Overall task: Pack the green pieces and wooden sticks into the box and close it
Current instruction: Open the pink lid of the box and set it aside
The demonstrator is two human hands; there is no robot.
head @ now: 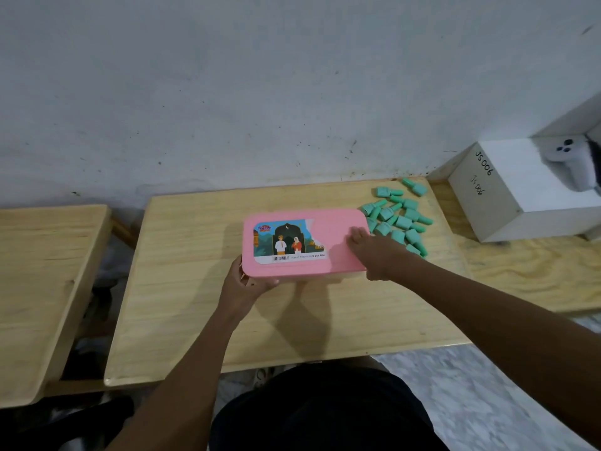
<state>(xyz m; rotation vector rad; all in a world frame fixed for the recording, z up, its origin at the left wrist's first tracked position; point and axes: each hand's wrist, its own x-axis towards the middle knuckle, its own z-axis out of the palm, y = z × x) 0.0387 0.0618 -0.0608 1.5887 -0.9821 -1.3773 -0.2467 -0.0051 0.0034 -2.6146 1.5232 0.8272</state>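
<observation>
A box with a pink lid and a picture label sits in the middle of the wooden table, lid on. My left hand grips its front left corner, thumb at the lid's edge. My right hand rests on the right end of the lid with the fingers laid flat on top. Several green pieces lie in a loose pile on the table just right of the box, behind my right hand. No wooden sticks show in this view.
A white cardboard box marked "JS 006" stands at the back right with a white controller in it. A second wooden table stands to the left across a narrow gap. A white wall rises right behind the table.
</observation>
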